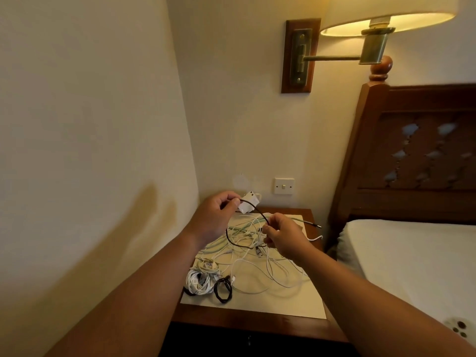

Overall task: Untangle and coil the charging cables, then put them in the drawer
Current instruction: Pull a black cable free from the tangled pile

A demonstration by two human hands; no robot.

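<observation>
**Forearms and hands: black cable held above the nightstand**

Forearms enter from the bottom edge and meet over the nightstand. The left hand pinches one part of a black cable between thumb and curled fingers. The right hand grips the same cable further along, fingers curled round it. Between the hands the cable arcs in the air; below them it hangs in a loop that drops to the tangle.

The tangle of white and pale green cables lies spread on a white mat covering the nightstand top. One pale green cable end reaches past the mat's right edge. At the mat's near left corner lie a coiled white cable bundle and, just beside it, a coiled black cable.

A white charger block sits behind the left hand, by the wall. A light switch is above it. A lit wall lamp hangs higher up. A wooden headboard and a white mattress stand to the right.
</observation>
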